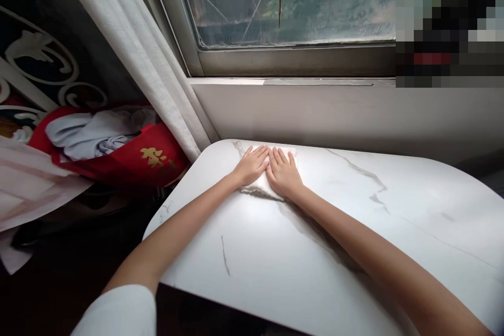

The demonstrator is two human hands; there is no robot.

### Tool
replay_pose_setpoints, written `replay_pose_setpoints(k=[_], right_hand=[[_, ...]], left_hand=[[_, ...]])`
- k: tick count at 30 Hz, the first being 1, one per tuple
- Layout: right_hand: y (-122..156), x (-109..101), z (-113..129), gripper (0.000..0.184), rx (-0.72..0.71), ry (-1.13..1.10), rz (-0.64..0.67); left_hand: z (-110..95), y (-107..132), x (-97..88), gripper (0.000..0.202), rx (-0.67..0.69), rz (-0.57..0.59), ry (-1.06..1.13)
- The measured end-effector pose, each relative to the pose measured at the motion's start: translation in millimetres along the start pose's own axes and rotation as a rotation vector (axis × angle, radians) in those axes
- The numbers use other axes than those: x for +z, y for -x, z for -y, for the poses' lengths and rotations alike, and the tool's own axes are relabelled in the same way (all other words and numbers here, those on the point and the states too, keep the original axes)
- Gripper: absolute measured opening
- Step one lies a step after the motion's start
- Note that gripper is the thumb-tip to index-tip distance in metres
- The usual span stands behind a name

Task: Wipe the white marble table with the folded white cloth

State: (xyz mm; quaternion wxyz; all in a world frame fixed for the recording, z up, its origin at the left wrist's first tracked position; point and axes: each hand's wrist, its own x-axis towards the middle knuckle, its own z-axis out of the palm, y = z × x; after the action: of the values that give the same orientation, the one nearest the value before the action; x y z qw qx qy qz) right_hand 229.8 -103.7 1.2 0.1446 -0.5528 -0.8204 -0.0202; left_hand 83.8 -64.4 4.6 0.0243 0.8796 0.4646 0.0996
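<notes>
In the head view, your left hand and right hand lie side by side, palms down with fingers extended, grasping nothing; the white cloth sits beneath both, its darker edge showing on the near side of your palms, on the marble-patterned tabletop. The step in hand looks to be pressing the cloth against that surface; the next move seems to call for even weight through both palms so it won't bunch; the tabletop's far edge is near your fingertips, leaving little room forward.
</notes>
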Motion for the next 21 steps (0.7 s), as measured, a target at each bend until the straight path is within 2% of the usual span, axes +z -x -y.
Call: replay_pose_setpoints(k=[5,8,10,12,14,16,21], right_hand=[[74.6,-18.6,64.8,0.060,-0.091,-0.018,-0.009],[113.8,-31.0,96.2,0.062,-0.187,-0.078,0.002],[131.4,-36.0,107.7,0.063,-0.249,-0.117,0.012],[138.6,-36.9,111.5,0.064,-0.282,-0.142,0.025],[133.5,-33.5,109.3,0.065,-0.280,-0.151,0.035],[115.7,-26.8,103.7,0.065,-0.254,-0.150,0.034],[29.3,-1.5,84.6,0.064,-0.094,-0.121,-0.024]], left_hand=[[-26.0,95.7,-20.0,0.051,0.095,0.019,0.043],[-44.4,153.2,-31.6,0.053,0.089,0.012,0.034],[-54.8,181.2,-35.4,0.054,0.050,-0.002,0.016],[-59.5,195.5,-36.0,0.054,0.024,-0.003,0.008],[-55.2,193.8,-34.5,0.053,0.019,0.010,0.014],[-40.8,177.0,-32.2,0.052,0.023,0.019,0.026],[26.2,93.1,-26.0,0.051,0.012,0.046,0.039]])
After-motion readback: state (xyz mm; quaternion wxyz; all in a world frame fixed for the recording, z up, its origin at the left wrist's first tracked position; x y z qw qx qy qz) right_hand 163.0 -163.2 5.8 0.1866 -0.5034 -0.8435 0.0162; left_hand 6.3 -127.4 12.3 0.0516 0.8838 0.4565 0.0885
